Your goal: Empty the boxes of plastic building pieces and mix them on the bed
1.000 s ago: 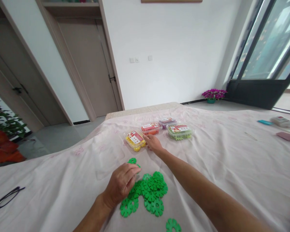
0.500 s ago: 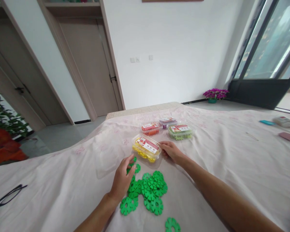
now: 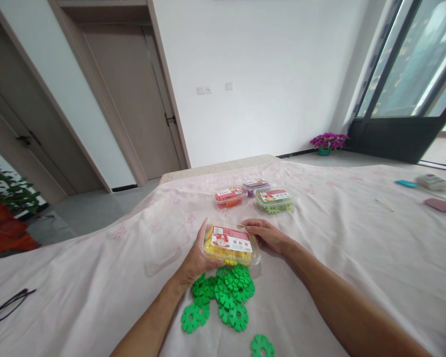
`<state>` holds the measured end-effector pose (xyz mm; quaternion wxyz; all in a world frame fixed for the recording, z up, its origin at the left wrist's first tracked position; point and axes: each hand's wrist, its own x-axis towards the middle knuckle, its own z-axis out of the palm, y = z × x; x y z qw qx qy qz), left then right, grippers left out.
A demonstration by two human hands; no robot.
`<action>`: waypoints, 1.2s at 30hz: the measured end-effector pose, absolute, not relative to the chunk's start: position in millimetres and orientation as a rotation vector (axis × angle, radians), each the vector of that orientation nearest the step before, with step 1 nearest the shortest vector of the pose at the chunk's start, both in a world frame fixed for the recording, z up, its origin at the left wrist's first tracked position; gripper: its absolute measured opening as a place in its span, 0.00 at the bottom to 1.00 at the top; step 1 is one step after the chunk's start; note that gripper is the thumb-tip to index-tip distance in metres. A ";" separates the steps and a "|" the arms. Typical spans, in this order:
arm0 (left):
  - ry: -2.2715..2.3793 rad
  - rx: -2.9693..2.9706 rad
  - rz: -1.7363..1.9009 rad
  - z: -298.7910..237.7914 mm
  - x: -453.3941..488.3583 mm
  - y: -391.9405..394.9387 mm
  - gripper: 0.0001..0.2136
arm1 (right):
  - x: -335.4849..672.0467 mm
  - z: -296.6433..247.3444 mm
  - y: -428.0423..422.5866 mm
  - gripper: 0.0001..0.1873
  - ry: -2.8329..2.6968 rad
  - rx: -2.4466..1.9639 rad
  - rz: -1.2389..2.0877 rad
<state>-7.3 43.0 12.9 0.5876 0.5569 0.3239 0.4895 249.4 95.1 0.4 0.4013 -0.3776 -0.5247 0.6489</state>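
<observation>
A clear plastic box of yellow pieces [image 3: 228, 243], with a red and white label on its lid, is held between both hands. My left hand [image 3: 197, 259] wraps around its left end, thumb along the near side. At the box's far right corner, my right hand [image 3: 264, 235] grips the edge, its fingertips partly hidden behind the box. Just below the box lies a heap of green notched plastic discs [image 3: 228, 295], partly covered by it. One green disc [image 3: 262, 345] lies apart, nearer to me.
Beyond my hands stand boxes with orange [image 3: 230, 197], purple [image 3: 255, 186] and light green pieces [image 3: 274, 200]. An empty clear tray [image 3: 163, 248] lies left. Eyeglasses [image 3: 9, 307] rest at the left on the pale cloth [image 3: 342, 248]; a blue item [image 3: 406, 183] is far right.
My left hand has moved from beside the green discs onto the yellow box's left end. The box has come nearer and tilted towards me, with my right hand still on it.
</observation>
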 end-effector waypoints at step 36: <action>1.004 1.718 1.099 15.9 11.3 19.2 0.44 | 194.9 49.8 64.8 0.09 -1.857 -0.897 0.433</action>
